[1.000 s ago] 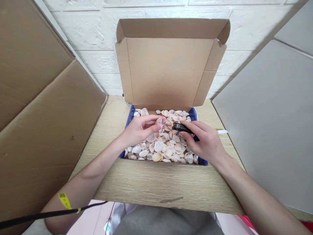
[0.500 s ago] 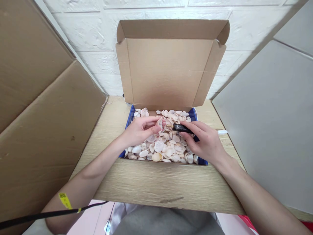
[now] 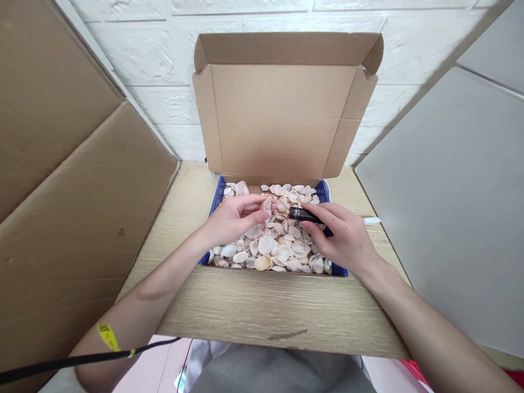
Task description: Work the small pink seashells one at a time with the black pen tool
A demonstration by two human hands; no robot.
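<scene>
My left hand (image 3: 239, 218) pinches a pale seashell (image 3: 266, 207) between thumb and fingers, above the middle of the shell pile. In my right hand (image 3: 339, 232) is a black mini drill (image 3: 302, 214), gripped from above, with a brass-coloured front end aimed left at that shell. Whether its tip touches the shell is too small to tell. Beneath both hands lies a shallow blue-sided cardboard box (image 3: 215, 204) filled with white, pinkish and yellowish seashells (image 3: 266, 244).
Behind the shells, the box's brown lid (image 3: 282, 114) stands upright near the white brick-pattern wall (image 3: 159, 49). Cardboard (image 3: 82, 191) closes the left side and a grey panel (image 3: 458, 191) the right. A black cable (image 3: 73, 360) crosses by my left forearm. The wooden tabletop (image 3: 270, 305) extends in front.
Both hands hold nearly the same place, with the shell and the mini drill still in them. Only a very slight shift of the view shows.
</scene>
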